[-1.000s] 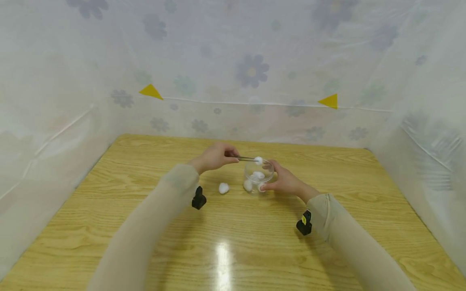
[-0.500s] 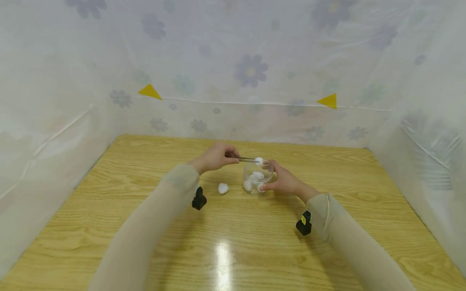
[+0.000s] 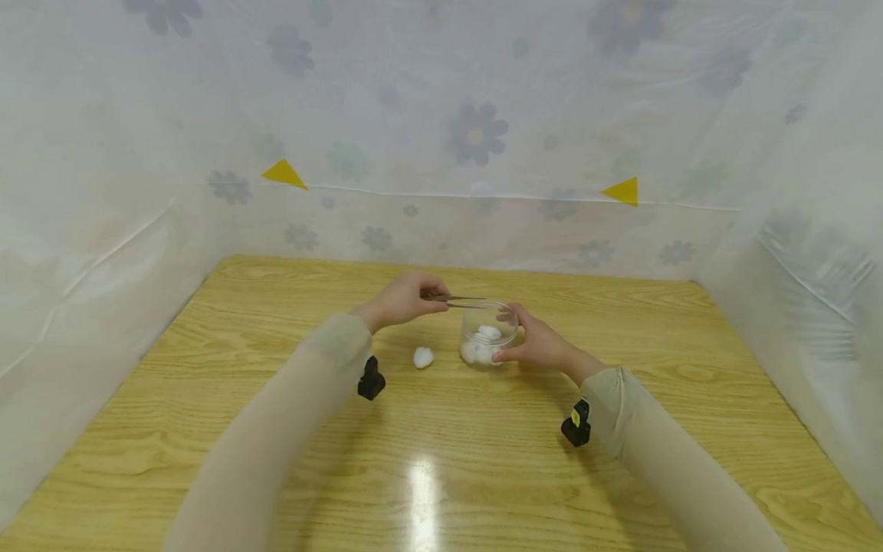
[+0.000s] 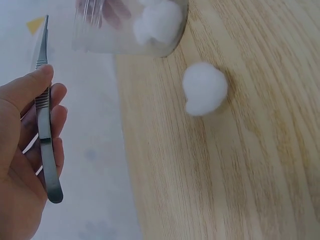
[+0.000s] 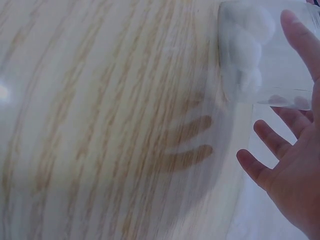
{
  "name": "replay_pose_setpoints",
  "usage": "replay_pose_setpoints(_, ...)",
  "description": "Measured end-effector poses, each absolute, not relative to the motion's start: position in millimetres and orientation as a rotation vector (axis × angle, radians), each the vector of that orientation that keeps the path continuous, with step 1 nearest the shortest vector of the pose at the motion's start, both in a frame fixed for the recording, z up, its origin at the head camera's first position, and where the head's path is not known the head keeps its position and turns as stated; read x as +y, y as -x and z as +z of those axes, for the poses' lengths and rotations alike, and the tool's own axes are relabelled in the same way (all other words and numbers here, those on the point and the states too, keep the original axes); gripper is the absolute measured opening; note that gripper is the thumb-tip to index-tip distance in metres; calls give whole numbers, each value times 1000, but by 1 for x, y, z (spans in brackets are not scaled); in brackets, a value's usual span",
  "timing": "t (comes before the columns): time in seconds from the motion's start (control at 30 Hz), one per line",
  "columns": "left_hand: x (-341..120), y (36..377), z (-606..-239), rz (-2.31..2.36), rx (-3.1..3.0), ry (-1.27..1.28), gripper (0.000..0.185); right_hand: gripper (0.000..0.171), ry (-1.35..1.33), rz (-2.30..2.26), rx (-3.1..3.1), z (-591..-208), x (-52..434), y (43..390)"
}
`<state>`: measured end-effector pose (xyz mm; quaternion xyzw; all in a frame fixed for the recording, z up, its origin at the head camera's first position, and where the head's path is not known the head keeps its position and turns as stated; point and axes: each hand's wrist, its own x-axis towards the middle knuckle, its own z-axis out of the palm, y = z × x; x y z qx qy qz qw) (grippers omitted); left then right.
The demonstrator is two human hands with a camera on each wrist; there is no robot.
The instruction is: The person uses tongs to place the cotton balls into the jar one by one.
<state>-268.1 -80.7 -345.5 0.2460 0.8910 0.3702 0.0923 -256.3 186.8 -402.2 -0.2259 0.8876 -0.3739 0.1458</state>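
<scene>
My left hand (image 3: 407,297) pinches a pair of metal tweezers (image 4: 46,125) between thumb and fingers. The tweezers' tips, parted and with nothing between them, reach over the rim of a clear jar (image 3: 471,326). Several white cotton balls (image 4: 165,21) lie at the bottom of this jar, which stands upright on the table. Around the jar's right side my right hand (image 3: 541,343) holds on, thumb in front and fingers behind; in the right wrist view its lower fingers stay off the wall. One loose cotton ball (image 3: 423,357) sits on the table, left of the jar.
The wooden table (image 3: 483,460) has a bright light reflection near its front. Pale flowered sheeting (image 3: 414,115) hangs behind and at both sides, with two yellow triangles on the back. A small black camera (image 3: 371,378) is on the left wrist, another (image 3: 576,423) on the right.
The cotton ball that the tweezers held above the jar has dropped inside, and the tips have spread apart. My left hand has shifted slightly left. The right hand and jar have stayed put.
</scene>
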Motion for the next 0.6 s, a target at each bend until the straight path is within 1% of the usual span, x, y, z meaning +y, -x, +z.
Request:
replay_pose_setpoints(0.27,-92,269,-351,1074,2687,-744,23,95,649,-1055,2567,-401,187,256)
replay_pose_setpoints(0.6,-112,266,-357,1061,2693,-686,22,95,650,-1047,2572,-401,186,256)
